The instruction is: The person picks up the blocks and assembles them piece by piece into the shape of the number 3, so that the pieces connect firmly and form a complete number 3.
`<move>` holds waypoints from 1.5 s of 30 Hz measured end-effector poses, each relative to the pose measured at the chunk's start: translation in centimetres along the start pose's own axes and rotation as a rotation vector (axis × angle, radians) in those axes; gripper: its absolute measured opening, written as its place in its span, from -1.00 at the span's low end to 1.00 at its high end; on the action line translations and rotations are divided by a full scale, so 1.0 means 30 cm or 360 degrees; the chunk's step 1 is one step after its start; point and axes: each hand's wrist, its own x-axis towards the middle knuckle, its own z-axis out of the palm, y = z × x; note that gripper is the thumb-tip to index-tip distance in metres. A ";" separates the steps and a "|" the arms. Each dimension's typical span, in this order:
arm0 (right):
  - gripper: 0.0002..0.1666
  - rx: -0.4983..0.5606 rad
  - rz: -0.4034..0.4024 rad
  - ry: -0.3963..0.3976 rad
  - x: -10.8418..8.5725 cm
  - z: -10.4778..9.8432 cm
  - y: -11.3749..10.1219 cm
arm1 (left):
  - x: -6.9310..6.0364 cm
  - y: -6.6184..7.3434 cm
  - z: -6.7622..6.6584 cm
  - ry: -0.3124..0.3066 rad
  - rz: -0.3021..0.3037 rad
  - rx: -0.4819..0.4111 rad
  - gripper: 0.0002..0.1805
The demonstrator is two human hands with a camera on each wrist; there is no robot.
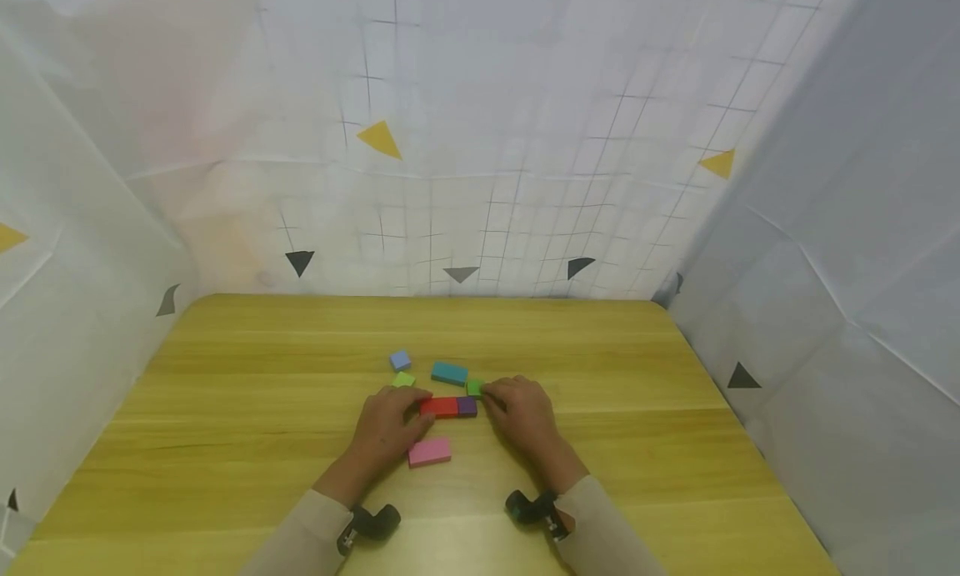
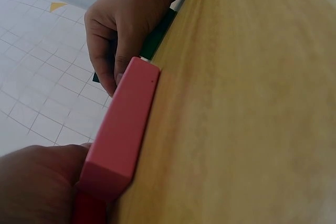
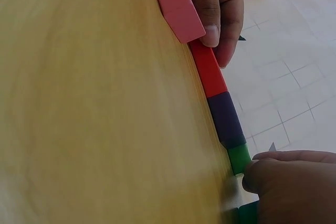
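Observation:
The left hand (image 1: 384,430) grips the left end of a red block (image 1: 440,407) between thumb and fingers. A purple block (image 1: 467,407) touches the red block's right end. Just behind the purple one, a small green block (image 1: 475,388) is pinched at its right side by the right hand (image 1: 525,416). In the right wrist view the red block (image 3: 210,72), purple block (image 3: 227,119) and green block (image 3: 239,159) appear in a row, the left hand (image 3: 223,14) at the top and the right hand (image 3: 294,187) low down.
A pink block (image 1: 430,453) lies in front of the red one, near the left thumb. Behind are a teal block (image 1: 450,373), a light green block (image 1: 403,380) partly behind the left fingers, and a small blue block (image 1: 401,360). White sheeting surrounds the wooden table (image 1: 637,459).

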 end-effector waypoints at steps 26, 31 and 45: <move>-0.86 0.0029 -0.0034 0.0044 0.003 -0.002 -0.004 | 0.004 -0.003 -0.005 -0.0015 -0.0001 0.0002 -0.64; -0.85 0.0031 -0.0062 0.0097 0.004 -0.001 0.000 | 0.003 -0.004 -0.007 -0.0022 -0.0018 -0.0005 -0.64; -0.80 0.0381 0.0081 0.0150 0.000 -0.028 -0.004 | 0.003 -0.006 -0.006 -0.0006 0.0007 -0.0001 -0.65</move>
